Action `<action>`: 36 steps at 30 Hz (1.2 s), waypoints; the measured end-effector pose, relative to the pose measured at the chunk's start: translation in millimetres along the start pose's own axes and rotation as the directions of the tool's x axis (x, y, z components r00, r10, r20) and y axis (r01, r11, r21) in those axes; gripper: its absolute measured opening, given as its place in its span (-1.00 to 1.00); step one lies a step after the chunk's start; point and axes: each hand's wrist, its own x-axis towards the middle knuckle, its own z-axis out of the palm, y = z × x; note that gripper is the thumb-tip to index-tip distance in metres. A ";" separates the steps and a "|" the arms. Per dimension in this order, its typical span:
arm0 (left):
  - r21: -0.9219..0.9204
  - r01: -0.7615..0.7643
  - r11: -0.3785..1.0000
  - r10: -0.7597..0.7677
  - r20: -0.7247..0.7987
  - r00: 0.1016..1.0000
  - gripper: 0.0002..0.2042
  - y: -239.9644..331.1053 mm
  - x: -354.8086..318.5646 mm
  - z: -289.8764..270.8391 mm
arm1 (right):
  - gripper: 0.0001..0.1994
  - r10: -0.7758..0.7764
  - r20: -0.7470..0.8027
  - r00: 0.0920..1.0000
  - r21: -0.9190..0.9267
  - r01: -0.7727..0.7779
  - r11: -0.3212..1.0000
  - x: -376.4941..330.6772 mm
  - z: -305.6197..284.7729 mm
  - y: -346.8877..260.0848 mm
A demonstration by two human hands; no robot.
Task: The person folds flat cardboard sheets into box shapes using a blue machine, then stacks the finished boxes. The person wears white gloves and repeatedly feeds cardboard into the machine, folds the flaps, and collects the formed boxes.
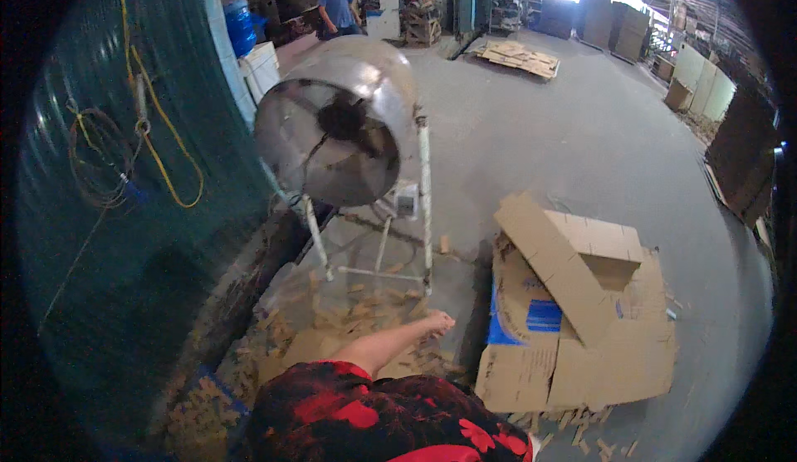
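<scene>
My left hand (pixel 437 322) reaches forward on a bare forearm out of a red and black flowered sleeve (pixel 365 412). Its fingers are bunched and point down over a heap of small pale wooden pieces (pixel 349 312) on the floor; I cannot tell whether anything is in them. The heap lies under a tilted steel drum (pixel 336 122) on a white tube stand (pixel 426 205), the drum's open mouth facing me. My right hand is out of view.
Flattened and folded cardboard boxes (pixel 581 312) lie just right of the hand. A green mesh wall (pixel 124 213) with a yellow cord (pixel 166 155) stands at left. A blue crate (pixel 203 404) holds more pieces. Far back are a person in blue (pixel 336 5) and cardboard sheets (pixel 519 55).
</scene>
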 end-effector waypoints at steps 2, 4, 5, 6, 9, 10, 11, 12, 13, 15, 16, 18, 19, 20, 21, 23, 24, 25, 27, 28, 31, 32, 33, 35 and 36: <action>0.220 0.046 0.974 -0.042 -0.022 0.999 -0.73 39.3 43.5 22.2 | -0.74 0.074 -0.010 0.997 0.057 -0.074 0.996 21.9 2.7 -14.5; 0.604 -0.216 0.767 0.154 0.153 0.976 -0.65 87.2 86.9 30.0 | -0.81 0.059 0.029 0.998 0.152 -0.063 0.986 32.1 10.2 -33.0; 0.750 -0.424 0.507 0.376 0.251 0.892 -0.70 108.2 105.1 33.5 | -0.83 0.012 0.066 0.998 0.221 -0.027 0.975 33.7 16.7 -44.8; 0.757 -0.602 0.255 0.530 0.411 0.742 -0.73 128.0 121.8 38.2 | -0.85 -0.050 0.104 0.993 0.281 0.019 0.959 35.2 24.7 -60.1; 0.613 -0.642 0.461 0.485 0.432 0.761 -0.75 184.8 162.0 44.6 | -0.92 -0.195 0.085 0.977 0.015 0.194 0.981 45.1 57.5 -123.9; 0.243 -0.330 0.912 0.292 0.177 0.940 -0.69 199.2 169.4 45.8 | -0.97 -0.169 0.079 0.982 0.146 0.156 0.977 44.0 68.4 -141.3; 0.310 -0.354 0.882 0.310 0.182 0.933 -0.63 218.3 180.7 41.1 | -0.89 -0.137 0.058 0.989 0.264 0.118 0.957 47.0 80.6 -161.5; 0.339 -0.291 0.895 0.260 0.133 0.956 -0.63 234.9 192.8 39.7 | -0.87 -0.149 -0.002 0.989 0.266 0.144 0.953 49.2 91.3 -178.0; 0.384 -0.233 0.893 0.195 0.137 0.971 -0.61 250.6 206.9 34.8 | -0.84 -0.193 -0.014 0.981 0.321 0.187 0.928 51.7 101.1 -191.7; 0.470 -0.102 0.877 0.050 0.123 0.991 -0.60 275.5 239.3 19.2 | -0.78 -0.195 -0.114 0.974 0.297 0.221 0.929 55.2 116.0 -207.8; 0.485 -0.086 0.870 0.029 0.125 0.992 -0.64 284.6 263.9 10.4 | -0.75 -0.194 -0.130 0.972 0.312 0.226 0.923 58.7 123.0 -212.3; 0.501 -0.060 0.863 0.001 0.117 0.993 -0.69 299.4 319.3 -8.7 | -0.77 -0.094 -0.183 0.979 0.434 0.167 0.885 61.9 137.5 -212.1; 0.525 -0.030 0.850 -0.034 0.112 0.993 -0.70 307.6 353.8 -22.2 | -0.78 -0.052 -0.180 0.982 0.527 0.141 0.838 62.8 147.3 -209.3; 0.586 0.042 0.809 -0.128 0.107 0.986 -0.58 318.8 387.5 -38.6 | -0.84 0.033 -0.222 0.974 0.611 0.113 0.783 61.3 157.2 -203.9; 0.655 0.045 0.754 -0.116 0.065 0.991 -0.55 325.1 426.2 -53.3 | -0.89 0.056 -0.209 0.976 0.722 0.115 0.683 58.5 174.2 -198.3; 0.830 0.092 0.549 -0.036 -0.087 0.996 -0.48 350.4 492.2 -75.1 | -0.90 0.177 -0.113 0.978 0.923 0.037 0.384 50.5 203.1 -194.8; 0.849 0.129 0.513 -0.042 -0.125 0.991 -0.45 359.6 522.4 -85.7 | -0.92 0.117 -0.078 0.990 0.884 0.014 0.467 40.9 222.0 -192.1; 0.862 0.086 0.500 -0.006 -0.095 0.995 -0.45 368.9 547.9 -94.4 | -0.93 0.132 -0.067 0.989 0.859 -0.010 0.512 34.2 241.2 -195.3; 0.873 0.032 0.487 0.038 -0.057 0.998 -0.46 384.7 595.3 -108.3 | -0.92 0.229 0.053 0.972 0.938 -0.127 0.322 39.8 278.4 -218.3; 0.875 0.056 0.482 0.034 -0.083 0.996 -0.46 388.0 616.7 -110.0 | -0.92 0.268 0.114 0.957 0.960 -0.175 0.218 38.3 296.3 -236.1; 0.856 0.086 0.510 0.076 -0.144 0.987 -0.44 388.2 681.3 -120.2 | -0.94 0.287 0.011 0.958 0.882 -0.145 0.448 77.5 342.2 -310.2; 0.832 0.074 0.550 0.091 -0.148 0.985 -0.42 381.9 699.4 -123.4 | -0.89 0.297 -0.004 0.955 0.866 -0.145 0.479 93.5 353.2 -335.4; 0.806 0.079 0.586 0.095 -0.165 0.982 -0.41 373.9 717.7 -127.2 | -0.85 0.341 -0.036 0.939 0.839 -0.157 0.520 112.0 362.3 -358.6; 0.779 0.083 0.622 0.087 -0.174 0.981 -0.33 352.9 747.7 -137.0 | -0.75 0.301 -0.039 0.953 0.818 -0.142 0.557 153.3 377.6 -393.5; 0.766 0.131 0.629 0.051 -0.209 0.977 -0.30 342.0 758.3 -141.9 | -0.70 0.332 -0.064 0.941 0.803 -0.149 0.577 176.6 384.3 -404.1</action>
